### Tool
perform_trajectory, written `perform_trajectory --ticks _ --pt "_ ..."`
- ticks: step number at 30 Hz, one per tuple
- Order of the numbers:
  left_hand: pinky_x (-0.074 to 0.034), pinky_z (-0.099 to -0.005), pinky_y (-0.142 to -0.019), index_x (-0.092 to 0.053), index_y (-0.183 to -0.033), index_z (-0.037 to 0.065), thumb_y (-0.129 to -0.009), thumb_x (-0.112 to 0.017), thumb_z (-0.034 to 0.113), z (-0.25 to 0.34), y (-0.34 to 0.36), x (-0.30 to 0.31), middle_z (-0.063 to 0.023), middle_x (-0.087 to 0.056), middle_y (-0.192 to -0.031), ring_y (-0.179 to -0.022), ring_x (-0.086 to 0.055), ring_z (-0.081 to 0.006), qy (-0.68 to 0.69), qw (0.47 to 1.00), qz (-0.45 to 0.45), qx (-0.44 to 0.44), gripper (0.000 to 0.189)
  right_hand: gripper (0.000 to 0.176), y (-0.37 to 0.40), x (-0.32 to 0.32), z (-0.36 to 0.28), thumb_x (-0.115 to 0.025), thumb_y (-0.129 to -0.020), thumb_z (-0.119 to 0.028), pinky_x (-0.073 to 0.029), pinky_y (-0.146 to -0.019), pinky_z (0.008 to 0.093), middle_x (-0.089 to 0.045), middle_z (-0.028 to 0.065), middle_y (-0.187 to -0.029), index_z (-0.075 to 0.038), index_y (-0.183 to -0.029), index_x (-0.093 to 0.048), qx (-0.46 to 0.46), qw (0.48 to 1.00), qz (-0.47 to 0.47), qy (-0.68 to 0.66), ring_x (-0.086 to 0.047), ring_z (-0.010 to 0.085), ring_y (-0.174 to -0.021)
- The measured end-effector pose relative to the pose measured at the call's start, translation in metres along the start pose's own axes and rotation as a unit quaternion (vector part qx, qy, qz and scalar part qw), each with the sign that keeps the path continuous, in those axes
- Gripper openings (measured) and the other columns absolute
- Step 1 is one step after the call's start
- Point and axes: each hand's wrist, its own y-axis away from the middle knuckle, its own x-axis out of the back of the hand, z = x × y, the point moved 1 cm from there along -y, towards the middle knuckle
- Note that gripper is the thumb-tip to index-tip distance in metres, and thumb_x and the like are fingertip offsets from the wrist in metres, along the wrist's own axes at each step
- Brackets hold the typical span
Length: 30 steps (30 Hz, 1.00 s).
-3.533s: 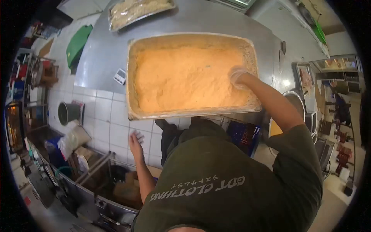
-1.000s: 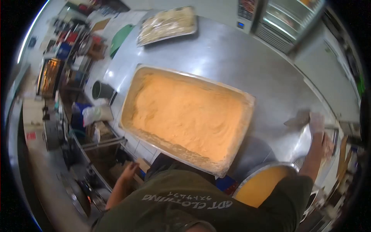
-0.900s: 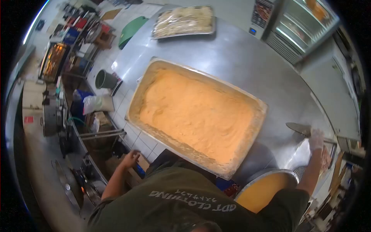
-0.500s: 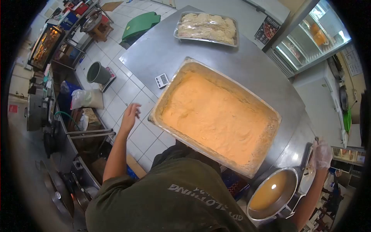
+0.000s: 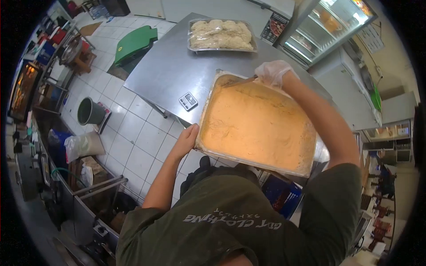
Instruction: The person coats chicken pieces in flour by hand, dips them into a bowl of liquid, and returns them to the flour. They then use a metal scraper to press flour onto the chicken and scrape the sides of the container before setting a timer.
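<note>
A deep metal tray (image 5: 197,144) holds a broad layer of orange flour-like powder (image 5: 253,124). At its near left corner my bare left hand (image 5: 190,136) is closed on the rim. My right hand (image 5: 276,74), in a clear plastic glove, reaches over the far side of the tray. It grips a slim brown, wooden-looking utensil (image 5: 242,82), whose tip meets the powder at the far left corner. The utensil's exact kind cannot be made out. Left of the tray, a small white digital timer (image 5: 188,101) lies on the steel table.
The steel table (image 5: 164,66) carries a plastic-covered tray of pale, coated pieces (image 5: 222,35) at its far end. A green lidded bin (image 5: 135,44) stands beyond the table's left edge. On the tiled floor are a grey bucket (image 5: 91,111) and a plastic sack (image 5: 84,146).
My right hand has swung from the lower right, beside the bowl, to the tray's far side, now with the brown utensil. My left hand has moved right and taken hold of the tray's corner.
</note>
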Motion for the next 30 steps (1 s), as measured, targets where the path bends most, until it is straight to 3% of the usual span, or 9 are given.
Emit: perform_trajectory --ticks 7,9,12,13,21,25,28,29,30 --pt "-0.041 -0.0244 -0.067 -0.053 -0.089 -0.001 -0.097 -0.04 0.027 -0.005 0.002 0.007 0.0008 -0.05 -0.075 -0.073 -0.043 -0.0064 0.036 0.998 -0.044 -0.037 0.032 0.021 0.07 -0.023 0.028 -0.05 -0.082 -0.022 -0.051 -0.067 0.0402 -0.066 0.0112 -0.093 -0.011 -0.09 -0.065 -0.084 0.979 -0.157 0.094 -0.064 0.0309 -0.086" --pt "-0.041 -0.0248 -0.067 -0.053 -0.089 -0.001 -0.097 -0.039 0.027 -0.002 -0.001 0.01 -0.0002 -0.051 -0.074 -0.073 -0.043 -0.0069 -0.007 0.998 -0.048 -0.028 0.032 0.02 0.076 -0.01 0.025 -0.049 -0.083 -0.022 -0.051 -0.067 0.04 -0.066 0.0107 -0.092 -0.011 -0.089 -0.065 -0.084 0.979 -0.153 0.104 -0.064 0.0301 -0.086" --pt "-0.041 -0.0254 -0.066 -0.053 -0.087 -0.002 -0.097 -0.039 0.027 -0.004 -0.003 0.006 -0.0015 -0.051 -0.073 -0.072 -0.043 -0.0077 0.017 0.997 -0.033 -0.066 0.034 0.023 0.053 -0.016 0.018 -0.049 -0.083 -0.027 -0.052 -0.067 0.0397 -0.066 0.0103 -0.093 -0.014 -0.09 -0.066 -0.033 0.999 0.017 -0.028 -0.065 0.029 -0.084" --pt "-0.041 -0.0261 -0.064 -0.052 -0.085 -0.001 -0.097 -0.038 0.027 0.001 -0.001 0.008 -0.0018 -0.051 -0.072 -0.071 -0.043 -0.0078 0.021 0.999 -0.046 -0.011 0.034 0.023 0.044 -0.015 0.014 -0.049 -0.083 -0.028 -0.051 -0.067 0.0397 -0.066 0.0104 -0.093 -0.014 -0.09 -0.066 -0.043 0.999 -0.002 -0.014 -0.065 0.0288 -0.084" --pt "-0.036 -0.0244 -0.054 -0.047 -0.076 0.003 -0.097 -0.038 0.028 -0.006 -0.003 0.002 0.0021 -0.041 -0.061 -0.061 -0.038 -0.0057 0.004 0.996 -0.029 -0.082 0.034 0.02 0.119 -0.055 0.069 -0.051 -0.082 -0.026 -0.051 -0.061 0.0385 -0.066 0.0089 -0.082 -0.011 -0.082 -0.064 -0.118 0.977 -0.144 0.103 -0.065 0.0276 -0.079" --pt "-0.037 -0.0242 -0.051 -0.048 -0.078 0.003 -0.098 -0.037 0.028 0.0 0.003 -0.003 0.0022 -0.043 -0.061 -0.059 -0.04 -0.0052 0.019 0.998 -0.033 -0.051 0.034 0.022 0.097 -0.046 0.056 -0.051 -0.081 -0.03 -0.051 -0.066 0.0416 -0.066 0.0099 -0.082 -0.014 -0.084 -0.067 -0.098 0.994 -0.038 0.016 -0.065 0.0277 -0.077" --pt "-0.034 -0.0231 -0.045 -0.049 -0.079 0.003 -0.098 -0.036 0.028 0.0 -0.001 -0.008 0.0032 -0.043 -0.06 -0.052 -0.039 -0.0045 -0.041 0.987 0.003 -0.152 0.034 0.021 0.081 -0.015 0.034 -0.051 -0.081 -0.027 -0.051 -0.068 0.0413 -0.066 0.0101 -0.081 -0.012 -0.082 -0.067 -0.099 0.995 -0.02 -0.025 -0.065 0.0279 -0.079" --pt "-0.033 -0.0222 -0.043 -0.049 -0.081 0.004 -0.098 -0.035 0.028 -0.001 0.003 -0.004 0.0031 -0.044 -0.061 -0.05 -0.038 -0.004 0.017 0.998 -0.047 -0.025 0.033 0.022 0.075 -0.028 0.047 -0.051 -0.08 -0.027 -0.051 -0.069 0.0411 -0.066 0.0099 -0.081 -0.012 -0.081 -0.067 -0.093 0.995 -0.03 -0.006 -0.065 0.0277 -0.079" --pt "-0.033 -0.0222 -0.044 -0.05 -0.081 0.003 -0.098 -0.035 0.028 0.0 0.004 -0.003 0.0029 -0.044 -0.061 -0.051 -0.038 -0.0041 0.018 0.999 -0.047 -0.017 0.033 0.022 0.073 -0.039 0.058 -0.051 -0.08 -0.027 -0.051 -0.069 0.0409 -0.066 0.0097 -0.081 -0.012 -0.08 -0.067 -0.086 0.995 -0.042 0.013 -0.065 0.0275 -0.079"
